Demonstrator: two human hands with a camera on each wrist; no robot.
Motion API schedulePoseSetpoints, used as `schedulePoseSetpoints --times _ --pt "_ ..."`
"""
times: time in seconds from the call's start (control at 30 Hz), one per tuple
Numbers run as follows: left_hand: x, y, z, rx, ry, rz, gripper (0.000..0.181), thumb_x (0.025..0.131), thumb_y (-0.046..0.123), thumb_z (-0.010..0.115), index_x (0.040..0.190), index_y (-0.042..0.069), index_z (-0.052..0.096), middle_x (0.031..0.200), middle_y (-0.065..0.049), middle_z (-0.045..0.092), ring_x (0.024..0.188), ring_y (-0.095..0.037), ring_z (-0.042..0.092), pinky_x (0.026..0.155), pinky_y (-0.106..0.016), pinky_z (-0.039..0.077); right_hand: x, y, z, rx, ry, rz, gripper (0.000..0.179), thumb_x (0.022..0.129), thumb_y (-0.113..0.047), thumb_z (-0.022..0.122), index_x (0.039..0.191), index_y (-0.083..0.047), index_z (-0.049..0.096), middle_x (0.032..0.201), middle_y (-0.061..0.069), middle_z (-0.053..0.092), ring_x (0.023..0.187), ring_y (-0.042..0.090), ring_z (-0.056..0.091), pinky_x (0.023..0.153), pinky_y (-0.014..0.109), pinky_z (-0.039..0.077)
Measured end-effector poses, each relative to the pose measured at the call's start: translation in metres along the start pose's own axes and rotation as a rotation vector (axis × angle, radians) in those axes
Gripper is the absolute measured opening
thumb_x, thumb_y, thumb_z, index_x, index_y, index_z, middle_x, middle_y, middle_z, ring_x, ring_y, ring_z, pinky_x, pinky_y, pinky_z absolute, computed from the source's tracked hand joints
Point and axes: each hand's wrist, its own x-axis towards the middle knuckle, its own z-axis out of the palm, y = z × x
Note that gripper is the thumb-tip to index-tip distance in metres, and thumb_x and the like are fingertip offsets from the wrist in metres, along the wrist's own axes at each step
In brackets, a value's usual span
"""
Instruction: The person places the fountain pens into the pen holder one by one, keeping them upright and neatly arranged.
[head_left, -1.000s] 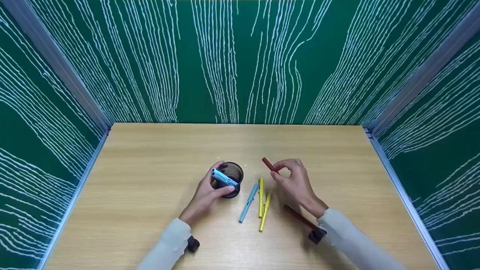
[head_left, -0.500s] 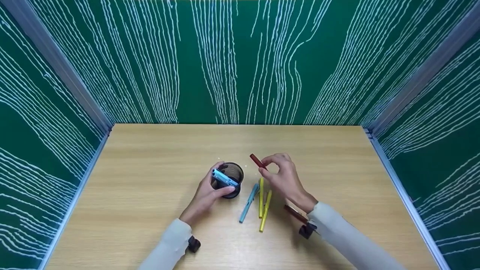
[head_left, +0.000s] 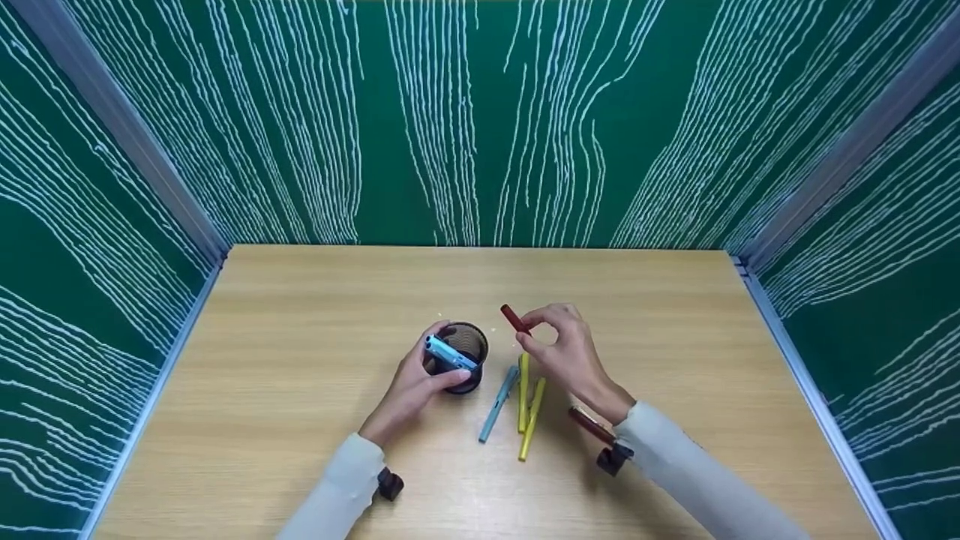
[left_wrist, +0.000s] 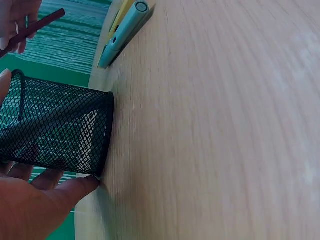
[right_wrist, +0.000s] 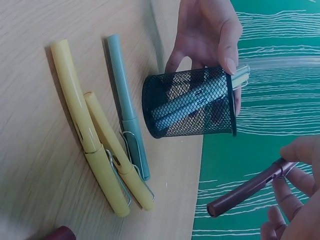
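Well inside the far edge of the bench (head_left: 315,330), I see left hand (head_left: 412,386) gripping mesh cup (right_wrist: 190,102), right hand (head_left: 566,356) pinching dark-red pen (right_wrist: 246,191).

Metal mesh, smooth plastic, wood grain
Head view: black cylindrical metal-mesh cup (head_left: 470,343); smooth slim dark-red plastic pen (head_left: 514,318) at its two o'clock, smooth slim yellow plastic pens (head_left: 523,394) at four; tan satin wood-grain tabletop (head_left: 330,307) beneath.
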Motion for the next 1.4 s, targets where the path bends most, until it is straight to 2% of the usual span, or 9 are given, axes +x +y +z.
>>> schedulePoseSetpoints --times 0.37,0.53,0.77,1.07,1.4 --pt "-0.003 0.0 0.0 0.034 0.008 -0.011 0.092 0.09 0.022 0.093 0.168 0.022 0.045 0.17 -0.01 0.047 0.159 -0.035 0.039 0.133 -0.058 0.024 -0.003 -0.004 -0.002 0.005 -0.006 -0.025 0.02 0.093 -0.007 0.088 0.111 -0.015 0.083 0.107 -0.001 0.076 0.115 0.024 0.056 0.103 0.048 0.04" --pt "-0.002 -0.003 0.001 0.019 0.003 -0.007 0.092 0.09 0.021 0.093 0.169 0.021 0.044 0.17 -0.012 0.048 0.157 -0.037 0.043 0.132 -0.057 0.026 -0.001 -0.006 0.0 0.007 -0.005 -0.038 0.02 0.093 -0.008 0.088 0.111 -0.014 0.083 0.108 -0.002 0.076 0.115 0.024 0.056 0.102 0.047 0.041" --pt "-0.001 -0.002 0.001 -0.022 0.001 0.009 0.092 0.09 0.017 0.092 0.169 0.016 0.044 0.167 -0.013 0.051 0.157 -0.038 0.043 0.132 -0.054 0.025 0.007 -0.012 0.006 -0.008 0.0 -0.093 0.019 0.092 -0.008 0.088 0.11 -0.011 0.083 0.107 0.001 0.076 0.111 0.032 0.058 0.097 0.045 0.041" --pt "0.0 0.001 0.001 -0.018 -0.016 0.025 0.091 0.091 0.018 0.091 0.169 0.015 0.043 0.169 -0.012 0.049 0.156 -0.035 0.043 0.132 -0.055 0.026 0.016 -0.023 0.016 0.021 -0.02 -0.146 0.016 0.094 -0.009 0.087 0.11 -0.013 0.083 0.108 -0.001 0.077 0.11 0.026 0.058 0.098 0.044 0.043" --pt "-0.001 -0.002 -0.002 0.027 -0.011 0.012 0.09 0.091 0.021 0.091 0.168 0.018 0.045 0.164 -0.012 0.055 0.153 -0.035 0.048 0.131 -0.059 0.026 0.028 -0.041 0.032 0.054 -0.035 -0.184 0.019 0.095 -0.009 0.086 0.113 -0.014 0.082 0.11 -0.003 0.076 0.115 0.021 0.056 0.101 0.046 0.045"
